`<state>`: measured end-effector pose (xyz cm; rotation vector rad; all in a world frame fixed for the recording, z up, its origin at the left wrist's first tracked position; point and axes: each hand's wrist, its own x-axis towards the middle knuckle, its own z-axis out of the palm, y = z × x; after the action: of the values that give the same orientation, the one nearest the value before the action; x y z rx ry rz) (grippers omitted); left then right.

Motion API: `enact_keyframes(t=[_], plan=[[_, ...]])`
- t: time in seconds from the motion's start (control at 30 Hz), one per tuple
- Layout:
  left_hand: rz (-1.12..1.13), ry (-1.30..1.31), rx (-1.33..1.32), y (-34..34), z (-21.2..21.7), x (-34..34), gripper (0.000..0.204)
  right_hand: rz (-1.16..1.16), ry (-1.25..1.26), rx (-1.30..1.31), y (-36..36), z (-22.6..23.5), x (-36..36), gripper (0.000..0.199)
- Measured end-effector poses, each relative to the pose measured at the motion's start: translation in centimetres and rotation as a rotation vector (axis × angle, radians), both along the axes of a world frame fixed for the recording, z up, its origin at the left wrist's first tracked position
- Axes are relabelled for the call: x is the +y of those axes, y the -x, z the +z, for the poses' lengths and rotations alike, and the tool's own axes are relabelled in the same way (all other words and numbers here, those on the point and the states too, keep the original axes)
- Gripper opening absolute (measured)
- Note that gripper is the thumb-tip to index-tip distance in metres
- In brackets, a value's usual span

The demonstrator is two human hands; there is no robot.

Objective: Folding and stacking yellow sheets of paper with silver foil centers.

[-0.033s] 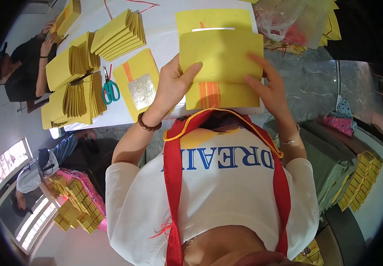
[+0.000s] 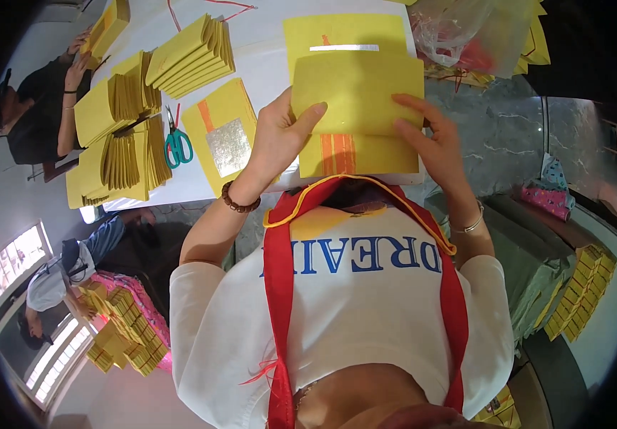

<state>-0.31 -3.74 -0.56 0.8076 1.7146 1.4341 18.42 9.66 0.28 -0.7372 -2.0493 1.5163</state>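
My left hand [image 2: 280, 131] grips the left edge of a yellow paper sheet [image 2: 358, 75], thumb on top and the other fingers mostly hidden. On the sheet's right part lie the thumb and forefinger of my right hand [image 2: 430, 129], spread apart. Below that sheet shows yellow paper [image 2: 383, 156] with orange stripes, at the table's near edge. Beyond it lies another yellow sheet [image 2: 347, 30], with a strip of silver foil [image 2: 344, 48] showing. Left of my left hand are a yellow sheet bearing a silver foil square [image 2: 228, 149] and green-handled scissors [image 2: 178, 146].
Stacks of folded yellow paper [image 2: 190, 57] stand on the left of the white table [image 2: 258, 28]. A clear plastic bag [image 2: 458, 36] sits at the far right. At the far left a co-worker's hands [image 2: 76, 68] hold a yellow box [image 2: 106, 28]. Another person is at lower left.
My right forefinger has drawn slightly down and left on the sheet and is no longer blurred. The sheet's left edge has shifted a little to the right. My left hand stays in place.
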Motion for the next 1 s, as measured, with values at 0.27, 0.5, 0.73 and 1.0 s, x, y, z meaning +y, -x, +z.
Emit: enact_keyframes(t=[0.27, 0.5, 0.73, 1.0], plan=[[-0.045, 0.032, 0.538, 1.1, -1.9, -0.5, 0.028, -0.076, 0.13, -0.087, 0.5, -0.6, 0.0, 0.027], [-0.024, 0.182, 0.204, 1.0, 0.3, 0.4, 0.028, -0.084, 0.118, -0.135, 1.0, -0.4, 0.5, 0.026], [-0.067, 0.21, 0.027, 1.9, 0.8, 1.1, 0.039, -0.098, 0.143, -0.165, 1.7, -0.9, 1.2, 0.025], [-0.024, 0.165, -0.008, 1.5, 2.0, 1.3, 0.064, -0.109, 0.139, -0.157, 1.7, -1.5, 1.2, 0.025]])
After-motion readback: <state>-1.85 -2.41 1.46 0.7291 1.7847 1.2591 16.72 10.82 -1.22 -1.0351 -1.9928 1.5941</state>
